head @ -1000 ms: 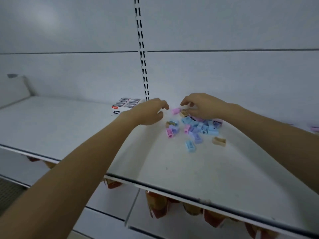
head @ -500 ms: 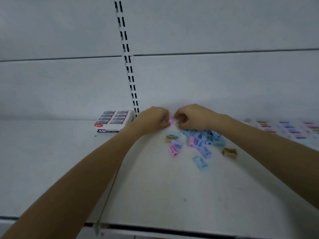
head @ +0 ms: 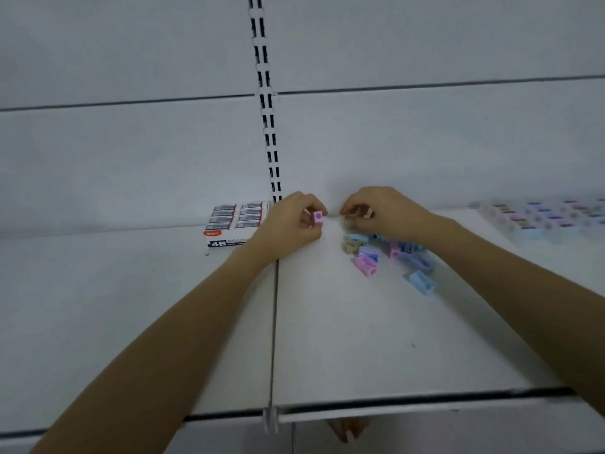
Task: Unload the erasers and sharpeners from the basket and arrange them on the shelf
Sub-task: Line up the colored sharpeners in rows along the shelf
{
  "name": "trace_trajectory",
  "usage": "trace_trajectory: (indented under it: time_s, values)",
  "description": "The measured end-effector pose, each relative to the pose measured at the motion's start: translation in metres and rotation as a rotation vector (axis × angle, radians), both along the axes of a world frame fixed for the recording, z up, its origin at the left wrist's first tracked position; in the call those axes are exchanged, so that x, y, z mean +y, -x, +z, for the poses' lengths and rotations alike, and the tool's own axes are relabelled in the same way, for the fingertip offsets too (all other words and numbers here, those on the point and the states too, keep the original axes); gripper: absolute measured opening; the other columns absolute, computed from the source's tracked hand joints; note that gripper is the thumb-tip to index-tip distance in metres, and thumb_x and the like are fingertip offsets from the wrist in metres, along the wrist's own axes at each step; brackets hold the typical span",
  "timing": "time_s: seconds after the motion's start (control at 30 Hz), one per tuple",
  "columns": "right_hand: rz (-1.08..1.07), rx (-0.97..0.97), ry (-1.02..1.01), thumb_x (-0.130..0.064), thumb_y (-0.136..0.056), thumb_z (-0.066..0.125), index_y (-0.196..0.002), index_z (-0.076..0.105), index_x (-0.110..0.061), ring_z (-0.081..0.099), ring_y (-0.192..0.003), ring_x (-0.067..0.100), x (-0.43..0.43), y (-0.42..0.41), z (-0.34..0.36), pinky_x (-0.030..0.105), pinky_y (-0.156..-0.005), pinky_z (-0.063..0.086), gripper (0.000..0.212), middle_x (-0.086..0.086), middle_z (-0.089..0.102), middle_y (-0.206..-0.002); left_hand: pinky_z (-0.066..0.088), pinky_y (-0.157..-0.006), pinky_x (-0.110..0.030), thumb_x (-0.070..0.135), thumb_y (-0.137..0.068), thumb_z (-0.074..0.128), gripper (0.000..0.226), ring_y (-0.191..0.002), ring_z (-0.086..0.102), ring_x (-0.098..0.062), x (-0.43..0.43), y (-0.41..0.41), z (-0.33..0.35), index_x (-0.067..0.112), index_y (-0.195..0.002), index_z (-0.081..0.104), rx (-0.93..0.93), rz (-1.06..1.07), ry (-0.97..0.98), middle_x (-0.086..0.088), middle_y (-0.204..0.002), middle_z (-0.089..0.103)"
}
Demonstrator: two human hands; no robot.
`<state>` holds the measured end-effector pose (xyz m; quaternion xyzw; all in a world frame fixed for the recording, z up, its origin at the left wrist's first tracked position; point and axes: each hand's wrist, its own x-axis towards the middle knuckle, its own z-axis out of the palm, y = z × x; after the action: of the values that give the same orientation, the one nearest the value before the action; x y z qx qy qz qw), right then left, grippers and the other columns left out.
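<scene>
head: left grip (head: 291,224) pinches 1 pink sharpener (head: 318,217); right grip (head: 386,213) curled, hold unclear; 1 eraser box (head: 234,221).

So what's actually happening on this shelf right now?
A person is working through small sharpeners on a white shelf. The left hand pinches a pink sharpener near the back wall, beside a 4B eraser box. The right hand curls over the far edge of a loose pile of sharpeners; whether it holds one is unclear. Blurred stock sits at far right.
</scene>
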<state>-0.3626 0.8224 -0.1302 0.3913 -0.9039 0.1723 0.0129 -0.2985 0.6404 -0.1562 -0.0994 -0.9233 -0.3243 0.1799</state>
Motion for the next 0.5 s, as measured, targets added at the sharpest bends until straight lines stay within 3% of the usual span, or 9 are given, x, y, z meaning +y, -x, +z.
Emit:
trace_trajectory:
  time_s: [0.1,0.17,0.27,0.37,0.5]
  values:
    - [-0.027,0.037,0.088,-0.014,-0.089,0.055,-0.114,0.061,-0.013,0.047,-0.088,0.009,0.003,-0.008,-0.002,0.013,-0.073,0.031,0.026,0.004,0.065,-0.109,0.044,-0.072,-0.007,0.000,-0.080,0.064,0.012,-0.075,0.061,0.008,0.001,-0.008,-0.002,0.004,-0.091,0.062,0.016,-0.073,-0.080,0.002,-0.087,0.064]
    - [-0.003,0.086,0.083,-0.013,-0.091,0.052,-0.116,0.060,-0.013,0.041,-0.091,0.009,0.003,-0.011,-0.003,0.013,-0.070,0.026,0.027,0.004,0.065,-0.107,0.045,-0.077,-0.009,0.001,-0.080,0.066,0.010,-0.076,0.061,0.006,0.002,-0.012,-0.001,0.003,-0.088,0.062,0.066,-0.094,-0.107,-0.001,-0.086,0.068]
    - [0.027,0.107,0.100,-0.008,-0.088,0.053,-0.118,0.058,-0.014,0.049,-0.091,0.012,-0.001,-0.017,-0.001,0.013,-0.072,0.033,0.031,0.003,0.064,-0.106,0.048,-0.082,-0.014,0.002,-0.081,0.065,0.013,-0.083,0.062,-0.011,0.003,-0.015,0.004,0.006,-0.093,0.061,0.092,-0.100,-0.142,-0.005,-0.093,0.067]
    - [0.005,0.102,0.224,-0.006,-0.086,0.056,-0.120,0.056,-0.015,0.057,-0.090,0.016,-0.008,-0.024,0.000,0.023,-0.083,0.045,0.036,0.005,0.059,-0.107,0.047,-0.082,-0.012,-0.004,-0.082,0.060,0.024,-0.084,0.058,-0.008,0.003,-0.015,0.007,0.004,-0.105,0.060,0.115,-0.080,-0.134,-0.001,-0.097,0.058]
    - [-0.037,0.139,0.348,0.002,-0.084,0.055,-0.125,0.052,-0.009,0.056,-0.090,0.015,-0.006,-0.033,0.000,0.014,-0.090,0.042,0.043,0.005,0.047,-0.106,0.045,-0.082,-0.016,-0.005,-0.081,0.057,0.037,-0.086,0.051,-0.008,0.002,-0.012,0.010,0.005,-0.117,0.059,0.193,-0.030,-0.057,-0.001,-0.099,0.047]
